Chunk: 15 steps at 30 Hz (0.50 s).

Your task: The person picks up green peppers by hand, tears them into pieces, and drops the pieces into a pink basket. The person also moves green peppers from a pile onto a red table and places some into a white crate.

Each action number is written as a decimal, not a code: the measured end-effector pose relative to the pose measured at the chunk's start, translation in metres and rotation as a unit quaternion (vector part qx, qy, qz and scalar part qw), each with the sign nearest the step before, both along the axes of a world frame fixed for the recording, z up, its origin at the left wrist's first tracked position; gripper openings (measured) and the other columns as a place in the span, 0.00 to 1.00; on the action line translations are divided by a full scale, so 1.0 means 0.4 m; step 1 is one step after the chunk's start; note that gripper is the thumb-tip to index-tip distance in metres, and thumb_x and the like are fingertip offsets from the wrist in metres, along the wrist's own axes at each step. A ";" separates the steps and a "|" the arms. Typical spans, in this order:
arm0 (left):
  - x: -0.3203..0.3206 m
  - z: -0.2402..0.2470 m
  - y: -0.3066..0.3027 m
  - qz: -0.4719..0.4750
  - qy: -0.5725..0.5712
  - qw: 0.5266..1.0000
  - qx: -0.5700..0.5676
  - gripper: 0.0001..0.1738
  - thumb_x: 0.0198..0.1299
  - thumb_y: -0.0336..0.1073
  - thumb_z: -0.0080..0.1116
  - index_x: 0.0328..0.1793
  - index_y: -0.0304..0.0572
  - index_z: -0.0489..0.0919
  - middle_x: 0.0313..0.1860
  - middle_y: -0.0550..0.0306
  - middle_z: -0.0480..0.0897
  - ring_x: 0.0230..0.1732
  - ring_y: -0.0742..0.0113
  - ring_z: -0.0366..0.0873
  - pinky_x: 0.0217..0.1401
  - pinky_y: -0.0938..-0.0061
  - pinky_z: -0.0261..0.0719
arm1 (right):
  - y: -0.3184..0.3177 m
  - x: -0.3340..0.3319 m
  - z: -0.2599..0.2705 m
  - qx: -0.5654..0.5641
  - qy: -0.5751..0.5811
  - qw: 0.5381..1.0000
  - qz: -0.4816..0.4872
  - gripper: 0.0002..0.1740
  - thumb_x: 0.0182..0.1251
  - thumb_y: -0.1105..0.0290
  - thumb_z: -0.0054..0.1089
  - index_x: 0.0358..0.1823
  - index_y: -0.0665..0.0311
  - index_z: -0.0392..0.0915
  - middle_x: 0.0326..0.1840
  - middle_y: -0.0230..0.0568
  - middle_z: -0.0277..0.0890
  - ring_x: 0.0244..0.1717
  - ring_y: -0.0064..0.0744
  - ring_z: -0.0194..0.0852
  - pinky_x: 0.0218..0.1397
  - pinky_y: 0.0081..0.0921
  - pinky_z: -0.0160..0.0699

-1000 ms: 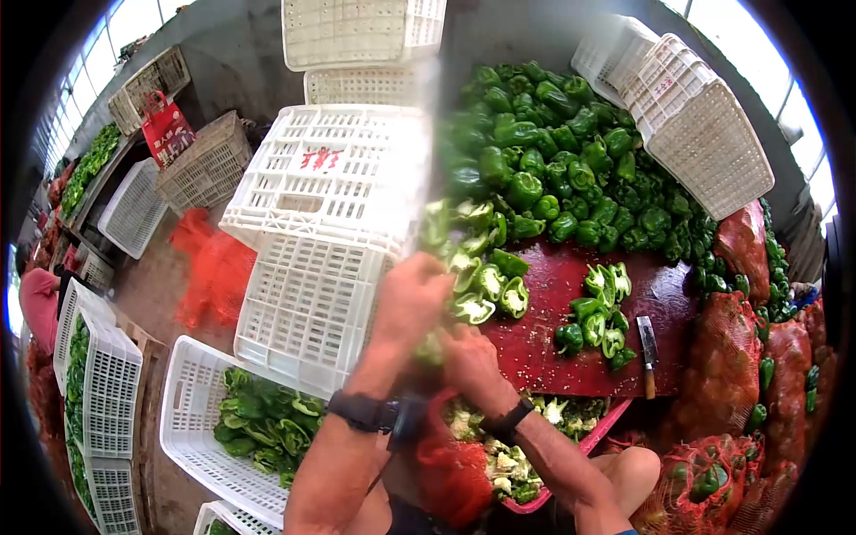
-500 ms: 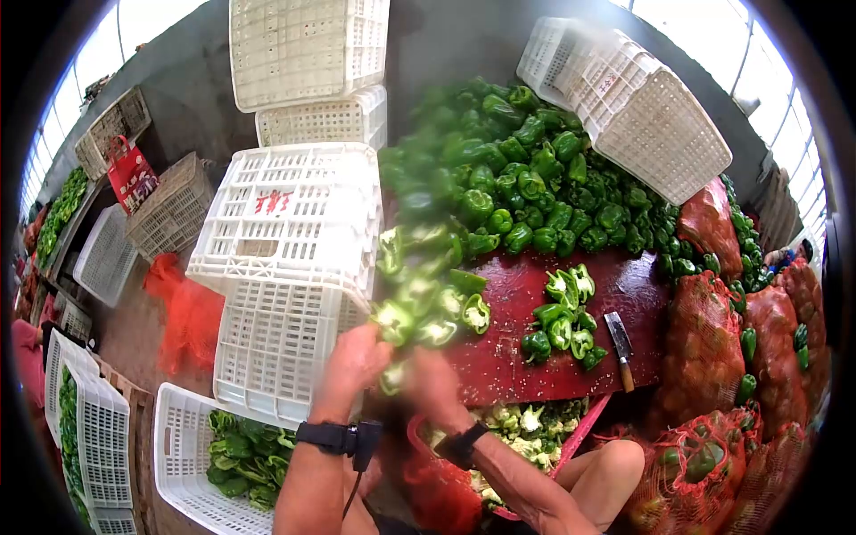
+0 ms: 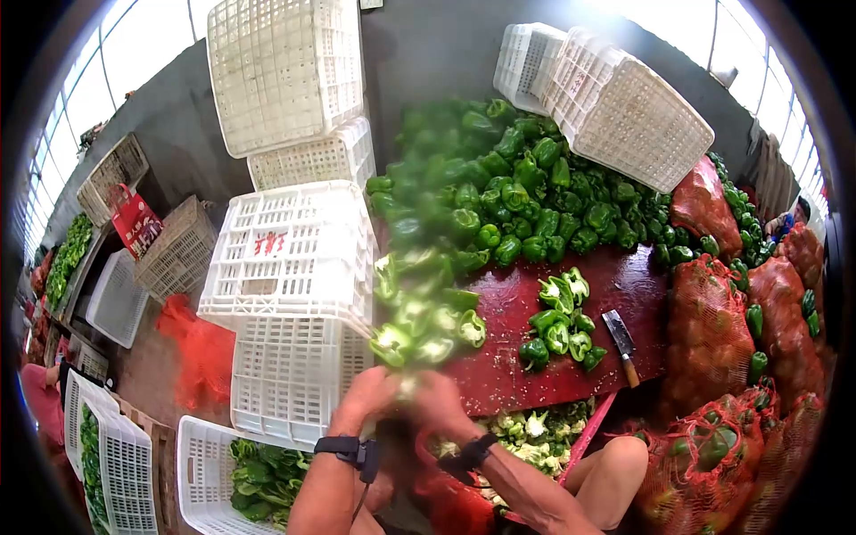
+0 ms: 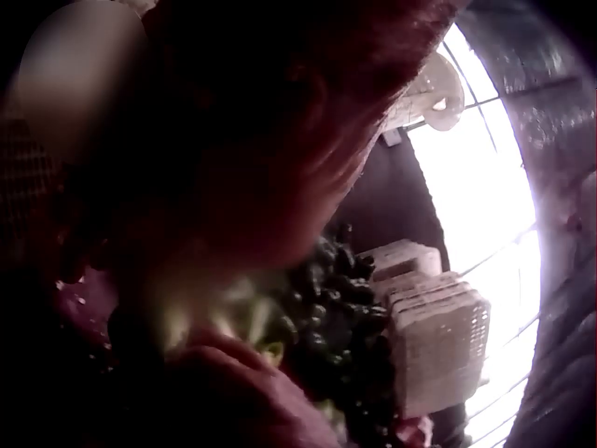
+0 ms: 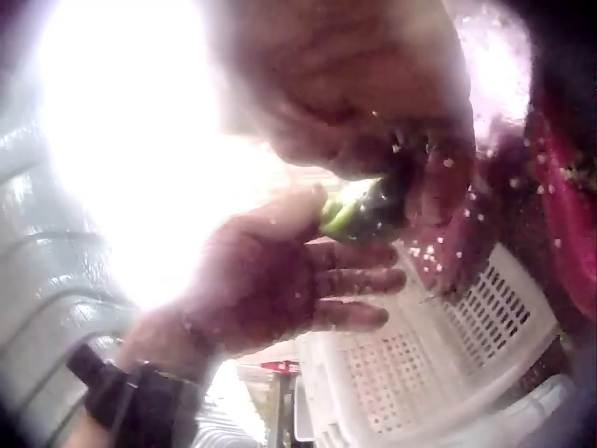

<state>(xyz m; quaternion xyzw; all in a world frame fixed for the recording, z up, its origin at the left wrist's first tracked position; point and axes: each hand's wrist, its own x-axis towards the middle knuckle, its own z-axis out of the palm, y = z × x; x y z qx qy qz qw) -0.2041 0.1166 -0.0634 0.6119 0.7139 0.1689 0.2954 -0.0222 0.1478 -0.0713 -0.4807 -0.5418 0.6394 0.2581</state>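
Observation:
Close together at the near left of the red board, both hands work on one green bell pepper piece. The left hand pinches it between thumb and fingers, other fingers stretched out, as the right wrist view shows. My right hand, blurred in the head view, has its fingers curled on the piece, with pale seeds stuck to the skin. Just beyond the hands lie several cut bell peppers, pale insides showing. In the left wrist view the dark hand hides most of the work.
White crates are stacked left; a crate of peppers sits below. Whole peppers heap at the back. A knife lies right of more cut peppers. Pepper cores fill a pink-rimmed container; net sacks stand right.
The left hand has drawn back from the cut peppers toward the body, meeting the right hand near the board's edge. The head view has shifted. Knife and crates stay put.

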 end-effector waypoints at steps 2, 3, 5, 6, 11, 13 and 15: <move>0.040 0.050 0.012 0.062 -0.106 0.991 0.045 0.20 0.70 0.45 0.53 0.51 0.34 0.82 0.41 0.39 0.85 0.45 0.45 0.83 0.49 0.58 0.82 | 0.030 -0.001 -0.066 0.147 -0.003 0.988 -0.037 0.24 0.61 0.72 0.59 0.58 0.75 0.79 0.41 0.47 0.85 0.38 0.35 0.84 0.43 0.31 0.83; 0.072 0.090 0.024 0.116 -0.185 0.975 0.043 0.21 0.71 0.47 0.53 0.49 0.33 0.82 0.42 0.38 0.85 0.46 0.44 0.82 0.51 0.58 0.80 | 0.037 0.009 -0.020 0.125 0.036 0.991 -0.036 0.23 0.60 0.71 0.60 0.57 0.75 0.79 0.41 0.50 0.86 0.38 0.37 0.85 0.44 0.31 0.83; 0.120 0.121 0.049 0.160 -0.196 0.963 0.096 0.21 0.71 0.47 0.52 0.47 0.32 0.81 0.42 0.38 0.83 0.44 0.42 0.81 0.48 0.58 0.78 | 0.054 0.033 0.051 0.132 0.054 0.990 -0.012 0.22 0.60 0.70 0.60 0.55 0.74 0.80 0.39 0.54 0.85 0.38 0.39 0.84 0.45 0.33 0.82; 0.141 0.130 0.062 0.180 -0.203 0.955 0.122 0.21 0.71 0.47 0.52 0.46 0.31 0.81 0.42 0.37 0.83 0.43 0.42 0.80 0.46 0.58 0.77 | 0.065 0.046 0.074 0.159 0.032 0.987 0.009 0.21 0.60 0.69 0.60 0.54 0.74 0.80 0.39 0.56 0.85 0.37 0.39 0.84 0.44 0.33 0.82; 0.200 0.163 0.091 0.049 -0.128 0.964 0.228 0.21 0.69 0.45 0.47 0.41 0.31 0.78 0.33 0.38 0.78 0.39 0.41 0.76 0.45 0.58 0.73 | 0.115 0.149 0.206 0.288 -0.119 0.936 0.162 0.15 0.61 0.66 0.63 0.43 0.72 0.79 0.35 0.60 0.82 0.35 0.46 0.83 0.42 0.40 0.80; 0.216 0.136 0.106 -0.001 -0.112 0.966 0.233 0.21 0.69 0.45 0.46 0.41 0.31 0.79 0.33 0.38 0.78 0.39 0.42 0.76 0.45 0.58 0.73 | 0.145 0.179 0.171 0.349 -0.149 0.901 0.209 0.14 0.61 0.65 0.65 0.38 0.70 0.78 0.34 0.58 0.81 0.35 0.51 0.82 0.41 0.45 0.80; 0.244 0.127 0.111 0.018 -0.126 0.982 0.142 0.21 0.70 0.44 0.44 0.41 0.31 0.79 0.34 0.38 0.79 0.38 0.43 0.77 0.45 0.58 0.73 | 0.151 0.201 0.152 0.382 -0.151 0.881 0.234 0.15 0.59 0.64 0.67 0.35 0.69 0.76 0.32 0.57 0.79 0.35 0.57 0.80 0.41 0.50 0.80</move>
